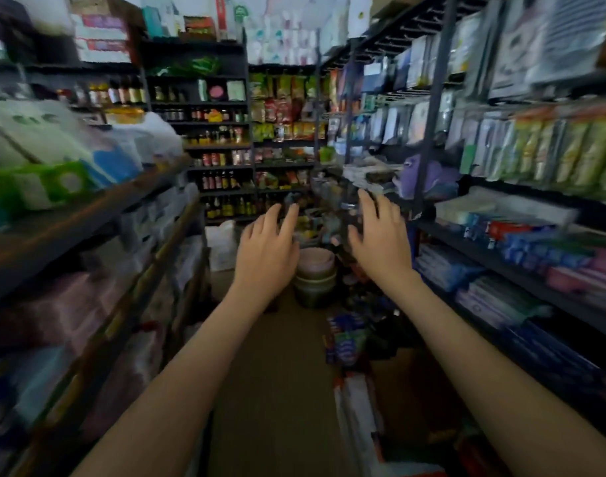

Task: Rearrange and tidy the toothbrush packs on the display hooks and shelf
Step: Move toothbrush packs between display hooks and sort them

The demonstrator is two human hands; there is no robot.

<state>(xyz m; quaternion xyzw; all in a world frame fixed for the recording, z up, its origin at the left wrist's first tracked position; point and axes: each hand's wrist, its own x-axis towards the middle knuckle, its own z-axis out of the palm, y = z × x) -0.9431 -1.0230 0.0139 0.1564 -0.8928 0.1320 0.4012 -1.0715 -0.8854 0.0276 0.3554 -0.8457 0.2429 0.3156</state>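
Note:
Both my arms reach forward down a narrow shop aisle. My left hand (267, 244) is spread flat with straight fingers and holds nothing. My right hand (379, 239) is likewise spread, empty, palm down. Toothbrush packs (549, 149) hang in rows from hooks on the dark rack at the right, green-and-clear ones at the far right, blurred by motion. Boxed toothpaste (521, 235) lies on the shelf below them. Neither hand touches the packs.
Shelves with paper rolls (43, 166) line the left. Bottles and snack bags (280, 108) fill the back wall. Stacked buckets (315, 273) and loose packets (346, 342) crowd the floor along the right side of the aisle.

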